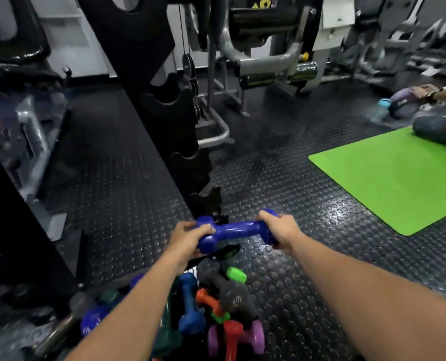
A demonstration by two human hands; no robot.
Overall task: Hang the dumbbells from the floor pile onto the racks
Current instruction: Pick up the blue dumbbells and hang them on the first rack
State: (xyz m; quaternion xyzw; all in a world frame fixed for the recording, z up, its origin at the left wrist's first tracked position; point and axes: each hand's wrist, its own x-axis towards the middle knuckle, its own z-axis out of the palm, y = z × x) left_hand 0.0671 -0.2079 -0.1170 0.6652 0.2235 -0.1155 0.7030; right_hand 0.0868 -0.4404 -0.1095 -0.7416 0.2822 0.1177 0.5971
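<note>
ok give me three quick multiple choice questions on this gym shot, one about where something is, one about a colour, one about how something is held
1. Where is the green mat?
A. on the floor to the right
B. on the rack
C. under the pile

2. What colour is the dumbbell being carried?
A. red
B. blue
C. grey

3. How is it held?
A. one hand at the middle
B. both hands, one at each end
C. resting on a forearm

Answers:
1. A, it lies flat on the studded floor, right of the black rack.
2. B, its bar and ends are blue.
3. B, the left hand grips one end and the right hand the other, above the pile.
</note>
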